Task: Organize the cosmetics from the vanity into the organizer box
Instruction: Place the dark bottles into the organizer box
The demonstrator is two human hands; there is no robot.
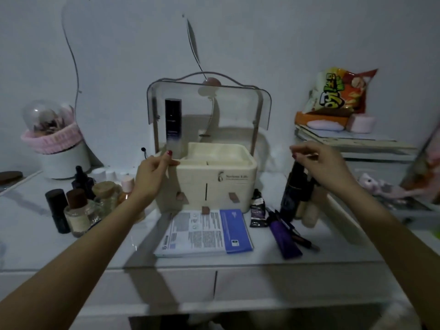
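The cream organizer box (238, 186) stands mid-vanity with its clear lid (238, 103) raised. A tall dark bottle (173, 120) stands upright in the box's left rear part. My left hand (152, 175) pinches its pale lower end at the box's left rim. My right hand (319, 163) hovers with loosely curled fingers just over the top of a dark bottle (294, 191) right of the box, and I see nothing held in it. Beside that bottle stand beige tubes (309, 210). A purple tube (284, 239), a small black tube (257, 210) and pens (297, 234) lie in front.
Several small bottles (78, 206) cluster left of the box. A printed leaflet (204, 232) lies before it. At back left stands a white pot with a pink headband (53, 141). A snack bag (340, 91) and pink pads rest on stacked boards at the right.
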